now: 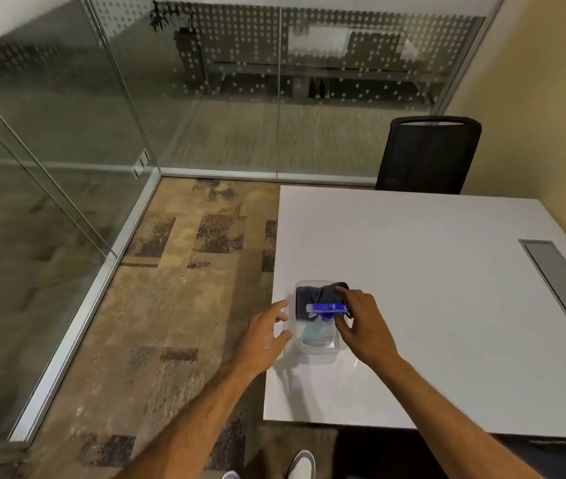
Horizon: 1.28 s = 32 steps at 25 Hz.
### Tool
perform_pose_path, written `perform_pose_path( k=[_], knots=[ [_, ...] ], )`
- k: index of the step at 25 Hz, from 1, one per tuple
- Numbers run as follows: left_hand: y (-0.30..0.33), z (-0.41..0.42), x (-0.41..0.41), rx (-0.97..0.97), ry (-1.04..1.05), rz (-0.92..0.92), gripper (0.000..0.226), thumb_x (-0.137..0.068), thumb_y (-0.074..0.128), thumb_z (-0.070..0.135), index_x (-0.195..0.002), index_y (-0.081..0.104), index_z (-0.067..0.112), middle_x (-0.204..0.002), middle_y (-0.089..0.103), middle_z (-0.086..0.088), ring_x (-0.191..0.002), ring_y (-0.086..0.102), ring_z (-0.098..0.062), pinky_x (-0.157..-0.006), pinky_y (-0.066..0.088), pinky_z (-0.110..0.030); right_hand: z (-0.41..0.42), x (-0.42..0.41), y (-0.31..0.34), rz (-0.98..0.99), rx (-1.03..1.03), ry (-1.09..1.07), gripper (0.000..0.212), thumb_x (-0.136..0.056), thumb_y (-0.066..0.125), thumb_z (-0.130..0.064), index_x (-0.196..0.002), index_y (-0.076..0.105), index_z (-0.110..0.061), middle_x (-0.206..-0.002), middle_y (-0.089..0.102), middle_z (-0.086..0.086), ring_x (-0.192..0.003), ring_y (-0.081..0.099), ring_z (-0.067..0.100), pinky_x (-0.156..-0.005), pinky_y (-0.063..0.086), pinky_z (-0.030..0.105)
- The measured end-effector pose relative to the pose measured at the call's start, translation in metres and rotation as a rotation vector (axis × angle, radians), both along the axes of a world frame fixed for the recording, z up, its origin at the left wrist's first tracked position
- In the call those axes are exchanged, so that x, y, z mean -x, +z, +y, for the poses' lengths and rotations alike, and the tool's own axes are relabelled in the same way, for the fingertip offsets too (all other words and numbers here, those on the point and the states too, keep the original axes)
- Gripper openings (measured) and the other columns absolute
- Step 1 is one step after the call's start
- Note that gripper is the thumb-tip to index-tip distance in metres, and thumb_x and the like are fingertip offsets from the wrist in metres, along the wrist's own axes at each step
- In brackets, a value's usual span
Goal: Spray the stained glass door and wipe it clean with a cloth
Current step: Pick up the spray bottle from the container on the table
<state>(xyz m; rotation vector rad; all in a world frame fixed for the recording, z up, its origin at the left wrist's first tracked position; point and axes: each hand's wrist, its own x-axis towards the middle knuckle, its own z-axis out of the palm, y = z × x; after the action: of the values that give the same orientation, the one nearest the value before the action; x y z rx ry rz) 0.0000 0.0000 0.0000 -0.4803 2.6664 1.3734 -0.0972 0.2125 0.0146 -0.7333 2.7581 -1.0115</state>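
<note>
Seemingly right hand (361,323) grip around half-hidden spray bottle (323,323), left hand (267,337) released

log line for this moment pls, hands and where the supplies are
stage: pickup, door unsprayed | right hand: on spray bottle, grip unclear | left hand: open, at clear bin | dark cloth: in bin | bin: on white table

1. White table (430,305), right side of view, top mostly bare.
2. Grey cable hatch (563,288) set flush in the table top, near its right edge.
3. Black mesh chair (428,157) at the table's far side, back upright, just beside the yellow wall (551,98).
4. Patchy brown carpet (171,288) left of the table.
5. White shoes (300,466) at bottom edge, on carpet.
</note>
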Motion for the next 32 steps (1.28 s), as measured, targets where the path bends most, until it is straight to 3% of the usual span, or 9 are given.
perform_pose_path(
  k=[4, 6, 11, 15, 17, 22, 25, 28, 32],
  knots=[
    [-0.033, 0.008, 0.024, -0.083, 0.010, -0.087, 0.062, -0.100, 0.070, 0.018, -0.156, 0.045, 0.024, -0.142, 0.061, 0.002, -0.127, 0.056, -0.012, -0.100, 0.046, -0.022, 0.002, 0.018, -0.016, -0.146, -0.067, 0.026, 0.056, -0.095, 0.069, -0.015, -0.147, 0.048, -0.014, -0.144, 0.056, 0.005, -0.127, 0.054, 0.025, -0.102, 0.047, 0.028],
    [-0.055, 0.013, 0.036, -0.119, 0.015, -0.129, 0.064, -0.099, 0.071, 0.015, -0.157, 0.045, 0.023, -0.147, 0.059, 0.000, -0.133, 0.055, -0.015, -0.107, 0.048, -0.026, -0.001, 0.024, -0.028, -0.196, -0.087, 0.045, 0.056, -0.096, 0.069, -0.017, -0.147, 0.048, -0.015, -0.148, 0.053, 0.004, -0.134, 0.052, 0.022, -0.108, 0.040, 0.024],
    [-0.098, 0.030, 0.058, -0.215, 0.044, -0.217, 0.061, -0.096, 0.073, 0.007, -0.151, 0.050, 0.018, -0.150, 0.058, -0.006, -0.138, 0.056, -0.025, -0.115, 0.050, -0.042, -0.009, 0.032, -0.048, -0.227, -0.115, 0.064, 0.042, -0.097, 0.069, -0.018, -0.137, 0.058, -0.014, -0.136, 0.062, 0.006, -0.123, 0.059, 0.022, -0.101, 0.041, 0.021],
    [-0.120, 0.040, 0.075, -0.222, 0.030, -0.242, 0.063, -0.092, 0.077, 0.009, -0.149, 0.054, 0.021, -0.138, 0.066, -0.007, -0.126, 0.065, -0.026, -0.108, 0.055, -0.037, -0.008, 0.040, -0.053, -0.225, -0.077, 0.081, 0.025, -0.099, 0.066, -0.015, -0.123, 0.066, -0.009, -0.118, 0.070, 0.008, -0.106, 0.065, 0.025, -0.096, 0.055, 0.038],
    [-0.126, 0.044, 0.080, -0.221, 0.040, -0.258, 0.061, -0.094, 0.077, 0.014, -0.149, 0.054, 0.021, -0.138, 0.066, -0.007, -0.126, 0.064, -0.025, -0.109, 0.054, -0.036, -0.007, 0.044, -0.051, -0.238, -0.089, 0.089, 0.023, -0.100, 0.065, -0.016, -0.122, 0.067, -0.010, -0.116, 0.071, 0.008, -0.104, 0.066, 0.025, -0.095, 0.055, 0.036],
    [-0.113, 0.046, 0.086, -0.209, 0.024, -0.232, 0.058, -0.093, 0.078, 0.012, -0.146, 0.058, 0.024, -0.143, 0.063, -0.003, -0.131, 0.060, -0.023, -0.113, 0.050, -0.037, -0.005, 0.059, -0.017, -0.207, -0.034, 0.056, 0.021, -0.099, 0.066, -0.012, -0.118, 0.069, -0.007, -0.108, 0.074, 0.008, -0.092, 0.065, 0.018, -0.080, 0.041, 0.000],
    [-0.092, 0.036, 0.088, -0.209, 0.023, -0.159, 0.054, -0.095, 0.076, 0.013, -0.145, 0.059, 0.025, -0.143, 0.064, -0.002, -0.133, 0.060, -0.023, -0.116, 0.048, -0.038, -0.007, 0.069, 0.020, -0.192, 0.075, 0.045, 0.019, -0.099, 0.065, -0.010, -0.116, 0.070, -0.008, -0.102, 0.073, 0.002, -0.083, 0.064, 0.012, -0.076, 0.045, 0.007],
    [-0.061, 0.025, 0.088, -0.212, 0.025, -0.102, 0.053, -0.098, 0.072, 0.020, -0.148, 0.055, 0.027, -0.148, 0.061, 0.003, -0.137, 0.056, -0.019, -0.117, 0.044, -0.037, -0.013, 0.075, 0.061, -0.153, 0.167, 0.036, 0.021, -0.100, 0.064, -0.015, -0.119, 0.070, -0.010, -0.105, 0.073, 0.002, -0.092, 0.066, 0.015, -0.081, 0.051, 0.020],
    [-0.018, 0.009, 0.082, -0.197, 0.051, 0.015, 0.046, -0.100, 0.069, 0.021, -0.141, 0.055, 0.038, -0.136, 0.059, 0.016, -0.130, 0.054, -0.006, -0.110, 0.042, -0.018, -0.028, 0.076, 0.107, -0.071, 0.243, 0.076, 0.023, -0.100, 0.065, -0.017, -0.121, 0.069, -0.010, -0.108, 0.070, 0.000, -0.097, 0.063, 0.013, -0.083, 0.050, 0.018]
  ],
)
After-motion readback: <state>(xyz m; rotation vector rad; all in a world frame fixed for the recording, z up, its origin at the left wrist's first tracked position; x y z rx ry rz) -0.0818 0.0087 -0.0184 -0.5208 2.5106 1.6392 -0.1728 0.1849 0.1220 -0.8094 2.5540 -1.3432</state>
